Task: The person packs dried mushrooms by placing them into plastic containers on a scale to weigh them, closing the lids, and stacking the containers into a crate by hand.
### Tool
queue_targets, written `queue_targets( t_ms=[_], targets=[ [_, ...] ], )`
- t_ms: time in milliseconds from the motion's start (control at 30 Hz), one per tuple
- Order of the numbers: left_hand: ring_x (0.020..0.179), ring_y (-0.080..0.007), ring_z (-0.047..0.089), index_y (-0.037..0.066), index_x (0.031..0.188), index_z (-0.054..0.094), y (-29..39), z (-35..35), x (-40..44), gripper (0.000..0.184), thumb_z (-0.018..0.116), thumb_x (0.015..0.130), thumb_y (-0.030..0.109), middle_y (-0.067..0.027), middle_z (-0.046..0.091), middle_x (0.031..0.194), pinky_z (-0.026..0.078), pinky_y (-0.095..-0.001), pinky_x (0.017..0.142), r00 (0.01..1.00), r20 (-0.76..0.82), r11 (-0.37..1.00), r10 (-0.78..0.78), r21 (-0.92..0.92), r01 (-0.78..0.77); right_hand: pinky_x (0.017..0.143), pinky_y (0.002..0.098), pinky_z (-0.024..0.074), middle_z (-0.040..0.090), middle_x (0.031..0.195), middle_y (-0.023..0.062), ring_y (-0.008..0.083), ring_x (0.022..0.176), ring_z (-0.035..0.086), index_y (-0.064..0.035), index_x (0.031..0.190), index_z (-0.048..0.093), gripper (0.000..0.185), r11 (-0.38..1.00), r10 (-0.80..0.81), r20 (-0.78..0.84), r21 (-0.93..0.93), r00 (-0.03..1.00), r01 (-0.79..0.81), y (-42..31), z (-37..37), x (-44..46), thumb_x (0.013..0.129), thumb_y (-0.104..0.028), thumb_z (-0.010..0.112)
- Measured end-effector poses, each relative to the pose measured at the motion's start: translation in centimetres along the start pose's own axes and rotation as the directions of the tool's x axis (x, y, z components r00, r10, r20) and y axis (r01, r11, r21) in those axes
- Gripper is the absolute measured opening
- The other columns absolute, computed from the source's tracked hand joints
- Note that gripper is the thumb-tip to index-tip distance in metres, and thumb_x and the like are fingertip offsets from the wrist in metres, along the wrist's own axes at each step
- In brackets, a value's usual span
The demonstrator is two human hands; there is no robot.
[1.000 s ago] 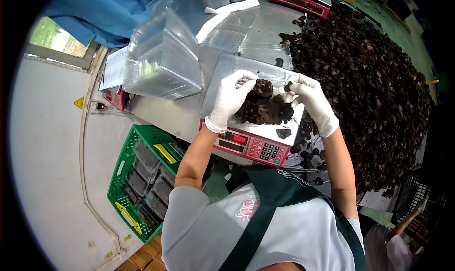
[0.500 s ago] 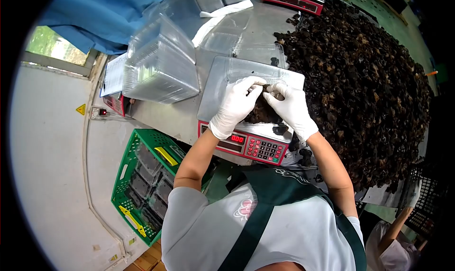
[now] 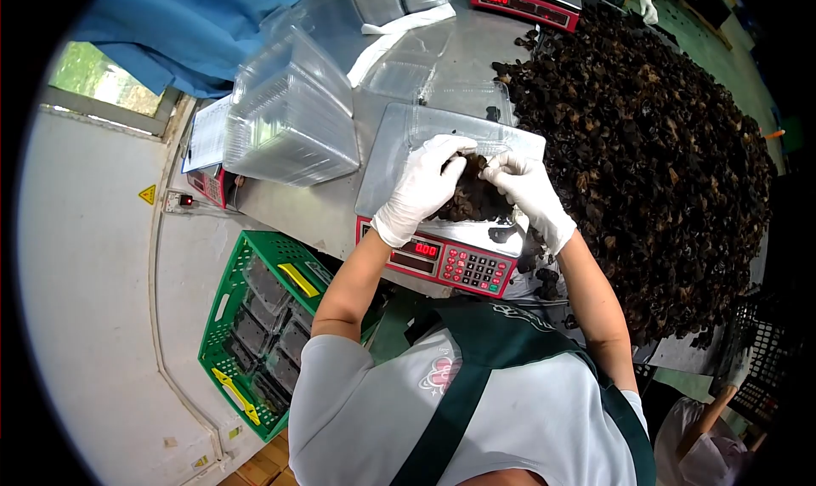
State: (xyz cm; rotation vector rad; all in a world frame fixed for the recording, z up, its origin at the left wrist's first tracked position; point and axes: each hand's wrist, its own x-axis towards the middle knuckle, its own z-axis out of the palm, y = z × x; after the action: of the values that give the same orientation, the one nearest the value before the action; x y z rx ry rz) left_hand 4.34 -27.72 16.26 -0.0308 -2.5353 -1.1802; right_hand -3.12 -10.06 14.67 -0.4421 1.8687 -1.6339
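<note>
A pile of dark brown wood ear mushrooms (image 3: 469, 201) lies in a clear plastic tray on the red-framed scale (image 3: 374, 172), whose display reads 0.00. My left hand (image 3: 425, 184), in a white glove, curls its fingers in a pinch at the left side of these mushrooms. Opposite it, my right hand (image 3: 529, 189), also gloved, pinches a small piece of wood ear mushroom between thumb and fingers just over the tray. The fingertips of both hands are close together and partly hide the piece. A few dark bits rest near the tray's front edge.
A large heap of wood ear mushrooms (image 3: 654, 172) covers the table's right side. Stacked clear plastic boxes (image 3: 289, 121) stand left; a second scale (image 3: 527, 6) is behind. A green crate (image 3: 225, 291) holds filled boxes below left. Other people's gloved hands show at top right (image 3: 648, 10) and lower right (image 3: 741, 367).
My right hand has shifted slightly, its fingers more tightly pinched, and more of the mushrooms show between my hands. My left hand has hardly moved. Another person's gloved hand has come further into view at top right.
</note>
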Motion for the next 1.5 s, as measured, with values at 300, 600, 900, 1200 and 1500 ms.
queue_targets(
  t_ms=[300, 600, 900, 1200, 1500],
  targets=[
    [0.096, -0.0221, 0.064, 0.003, 0.111, 0.063, -0.1, 1.2, -0.1, 0.028, 0.061, 0.083, 0.006, -0.0104, 0.067, 0.106, 0.050, -0.0321, 0.086, 0.990, 0.139, 0.992, 0.021, -0.123, -0.003, 0.047, 0.0188, 0.0305, 0.058, 0.069, -0.0009, 0.0047, 0.053, 0.041, -0.0025, 0.088, 0.067, 0.013, 0.928, 0.054, 0.164, 0.355, 0.985, -0.110, 0.4, -1.6, -0.1, 0.086, -0.013, 0.060],
    [0.087, -0.0099, 0.061, 0.001, 0.107, 0.064, -0.5, 0.4, 0.0, 0.022, 0.059, 0.086, 0.004, -0.0058, 0.067, 0.098, 0.049, -0.0251, 0.080, 0.956, 0.188, 0.908, -0.224, -0.317, 0.275, 0.047, 0.0210, 0.0274, 0.056, 0.067, 0.0003, 0.0074, 0.050, 0.036, 0.0009, 0.092, 0.066, 0.020, 0.790, -0.004, 0.297, 0.587, 0.955, -0.179, 0.6, -2.8, -0.9, 0.087, -0.015, 0.055],
    [0.087, -0.0094, 0.061, 0.000, 0.104, 0.064, -0.8, 0.7, 0.1, 0.020, 0.057, 0.086, -0.001, -0.0043, 0.067, 0.096, 0.049, -0.0247, 0.081, 0.964, 0.139, 0.823, -0.226, -0.503, 0.265, 0.048, 0.0216, 0.0268, 0.045, 0.056, -0.0010, 0.0084, 0.047, 0.033, 0.0003, 0.092, 0.066, 0.021, 0.785, -0.068, 0.231, 0.613, 0.970, -0.091, 0.5, -3.0, -1.6, 0.085, -0.016, 0.055],
    [0.091, -0.0123, 0.062, -0.002, 0.104, 0.064, 0.9, 0.2, 0.0, 0.021, 0.056, 0.084, -0.006, -0.0072, 0.067, 0.098, 0.049, -0.0262, 0.085, 0.975, 0.062, 0.786, -0.213, -0.582, 0.209, 0.047, 0.0220, 0.0324, 0.047, 0.056, 0.0012, 0.0081, 0.048, 0.040, 0.0012, 0.091, 0.060, 0.017, 0.831, -0.142, 0.243, 0.557, 0.959, -0.018, -0.8, -3.2, -3.4, 0.083, -0.013, 0.057],
    [0.094, -0.0115, 0.060, -0.003, 0.109, 0.062, -0.4, 0.4, -0.1, 0.027, 0.059, 0.082, -0.004, -0.0073, 0.065, 0.102, 0.048, -0.0244, 0.086, 0.959, 0.081, 0.725, -0.270, -0.639, 0.258, 0.045, 0.0216, 0.0378, 0.067, 0.097, 0.0172, 0.0107, 0.052, 0.050, -0.0025, 0.085, 0.056, 0.008, 0.885, -0.118, 0.158, 0.464, 0.980, 0.032, 2.2, -7.7, -9.6, 0.078, -0.006, 0.060]
  ],
)
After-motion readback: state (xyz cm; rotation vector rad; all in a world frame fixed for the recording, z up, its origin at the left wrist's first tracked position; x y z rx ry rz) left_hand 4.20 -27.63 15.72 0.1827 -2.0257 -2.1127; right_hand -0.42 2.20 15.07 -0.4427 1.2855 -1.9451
